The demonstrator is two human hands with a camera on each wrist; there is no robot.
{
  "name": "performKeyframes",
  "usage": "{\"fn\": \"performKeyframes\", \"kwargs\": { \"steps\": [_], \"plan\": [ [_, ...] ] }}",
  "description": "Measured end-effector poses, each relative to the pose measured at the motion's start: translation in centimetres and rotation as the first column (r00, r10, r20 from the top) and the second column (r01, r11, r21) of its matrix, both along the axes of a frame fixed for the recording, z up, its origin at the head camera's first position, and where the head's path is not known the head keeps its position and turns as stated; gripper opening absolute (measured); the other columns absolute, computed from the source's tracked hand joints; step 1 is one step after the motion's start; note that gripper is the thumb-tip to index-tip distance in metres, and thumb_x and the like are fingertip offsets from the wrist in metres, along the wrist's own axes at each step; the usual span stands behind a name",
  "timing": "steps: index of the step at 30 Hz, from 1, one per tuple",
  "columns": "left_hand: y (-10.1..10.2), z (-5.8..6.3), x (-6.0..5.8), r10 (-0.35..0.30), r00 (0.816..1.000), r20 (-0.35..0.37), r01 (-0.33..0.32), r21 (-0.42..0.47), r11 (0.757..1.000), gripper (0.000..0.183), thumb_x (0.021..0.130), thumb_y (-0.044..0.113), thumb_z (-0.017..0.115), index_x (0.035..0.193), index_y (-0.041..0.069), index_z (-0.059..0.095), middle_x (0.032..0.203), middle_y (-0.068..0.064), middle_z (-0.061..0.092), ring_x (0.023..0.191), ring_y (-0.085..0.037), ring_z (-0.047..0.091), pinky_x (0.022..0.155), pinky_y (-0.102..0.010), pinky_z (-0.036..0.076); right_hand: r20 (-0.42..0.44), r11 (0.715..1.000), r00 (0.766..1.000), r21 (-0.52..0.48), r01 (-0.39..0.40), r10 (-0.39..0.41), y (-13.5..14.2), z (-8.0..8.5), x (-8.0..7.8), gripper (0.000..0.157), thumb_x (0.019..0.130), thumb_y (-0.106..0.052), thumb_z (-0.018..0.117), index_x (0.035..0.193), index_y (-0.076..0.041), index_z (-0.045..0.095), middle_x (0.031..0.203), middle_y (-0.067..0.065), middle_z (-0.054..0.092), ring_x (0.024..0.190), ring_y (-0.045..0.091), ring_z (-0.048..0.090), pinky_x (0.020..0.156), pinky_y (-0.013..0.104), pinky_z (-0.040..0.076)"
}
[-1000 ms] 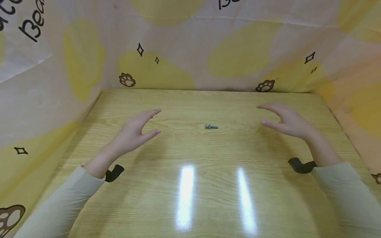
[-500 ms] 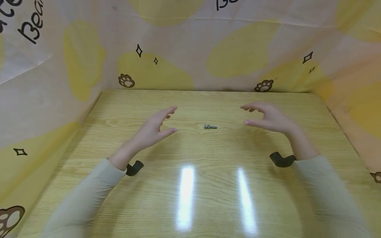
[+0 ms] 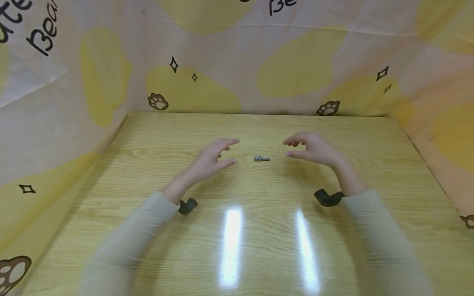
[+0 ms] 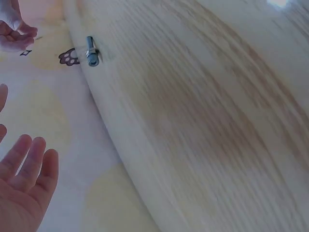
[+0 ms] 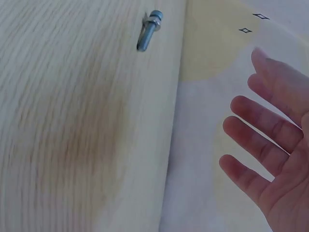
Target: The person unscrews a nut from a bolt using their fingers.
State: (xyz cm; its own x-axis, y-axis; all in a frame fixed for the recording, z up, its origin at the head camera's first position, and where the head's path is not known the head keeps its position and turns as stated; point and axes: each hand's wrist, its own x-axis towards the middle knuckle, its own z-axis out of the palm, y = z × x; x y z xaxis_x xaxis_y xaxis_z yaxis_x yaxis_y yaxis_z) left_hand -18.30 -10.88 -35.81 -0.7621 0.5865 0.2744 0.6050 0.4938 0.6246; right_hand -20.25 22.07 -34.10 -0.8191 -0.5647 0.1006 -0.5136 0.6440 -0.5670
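A small metal bolt (image 3: 262,158) with a nut near its head lies on the wooden table, its head toward the left. In the left wrist view the bolt (image 4: 91,51) shows a socket-type head; the right wrist view shows the bolt (image 5: 150,30) with its shank pointing down. My left hand (image 3: 209,161) hovers to the left of it, thumb and fingers apart, holding nothing. To the right of the bolt, my right hand (image 3: 314,150) hovers with a gap between thumb and loosely bent fingers, also holding nothing. Neither hand touches the bolt.
The wooden table (image 3: 166,131) is bordered by a patterned cloth (image 3: 296,61) at the back and both sides. Two bright light reflections lie on its near half. A black wrist mount (image 3: 328,198) sticks out from the right sleeve, and another black mount (image 3: 188,206) from the left.
Both hands have moved inward toward the bolt, the left one rightward and the right one leftward. The bolt lies where it was.
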Motion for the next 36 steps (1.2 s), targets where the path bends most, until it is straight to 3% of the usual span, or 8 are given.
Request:
{"fn": "performKeyframes", "kwargs": {
  "steps": [3,9,16,23,28,36],
  "plan": [
    [0.7,-0.8,-0.3,-0.008,0.999,0.045,0.007,0.015,1.0,0.051,0.088,0.016,0.066,0.134,0.005,0.047,0.134,-0.013,0.045,0.112,-0.034,0.049,0.081,-0.047,0.05,0.02,1.0,1.0,-0.007,-0.004,0.004,-0.8,-0.8,-0.3,0.035,0.085,-0.019,0.07,0.115,-0.002,0.063,0.109,0.015,0.064,0.098,0.026,0.057,0.087,0.047,0.044],
    [2.1,-2.3,-1.1,0.009,0.996,0.092,-0.009,0.001,1.0,0.051,0.086,0.013,0.068,0.132,0.004,0.049,0.13,-0.014,0.048,0.106,-0.033,0.052,0.071,-0.035,0.052,0.067,1.0,0.998,-0.026,0.0,0.001,-2.2,-2.2,-0.8,0.033,0.086,-0.015,0.068,0.114,0.002,0.063,0.108,0.017,0.064,0.096,0.027,0.058,0.087,0.048,0.044],
    [3.6,-3.4,-2.1,0.06,0.989,0.133,-0.058,-0.021,0.998,0.047,0.087,0.013,0.067,0.129,0.002,0.051,0.116,-0.019,0.056,0.097,-0.028,0.057,0.081,-0.037,0.05,0.098,0.999,0.995,-0.049,0.02,-0.015,-3.7,-3.6,-1.6,0.031,0.083,-0.013,0.071,0.11,0.003,0.065,0.101,0.015,0.066,0.09,0.026,0.059,0.083,0.043,0.048],
    [5.2,-4.5,-3.3,0.135,0.973,0.189,-0.122,-0.081,0.989,0.04,0.085,0.011,0.068,0.122,0.002,0.057,0.108,-0.016,0.059,0.095,-0.024,0.057,0.083,-0.035,0.047,0.168,0.998,0.986,-0.061,0.013,-0.003,-5.1,-4.9,-2.7,0.03,0.082,-0.012,0.072,0.108,0.002,0.066,0.097,0.012,0.066,0.089,0.024,0.059,0.082,0.04,0.048],
    [6.1,-4.9,-3.7,0.136,0.964,0.23,-0.097,-0.172,0.98,0.041,0.084,0.013,0.069,0.121,0.0,0.058,0.11,-0.013,0.06,0.101,-0.023,0.054,0.088,-0.034,0.045,0.221,0.996,0.975,-0.088,0.026,-0.006,-6.0,-5.6,-3.2,0.028,0.081,-0.011,0.073,0.106,0.002,0.067,0.099,0.013,0.067,0.089,0.023,0.06,0.078,0.036,0.05],
    [6.9,-4.8,-4.3,0.123,0.97,0.21,-0.092,-0.153,0.984,0.029,0.084,0.008,0.066,0.111,-0.003,0.064,0.103,-0.013,0.065,0.093,-0.022,0.057,0.084,-0.033,0.047,0.264,0.995,0.964,-0.095,0.016,0.01,-6.9,-5.8,-3.7,0.022,0.083,-0.011,0.071,0.102,0.001,0.068,0.098,0.011,0.067,0.088,0.021,0.06,0.072,0.031,0.051]
  ]
}}
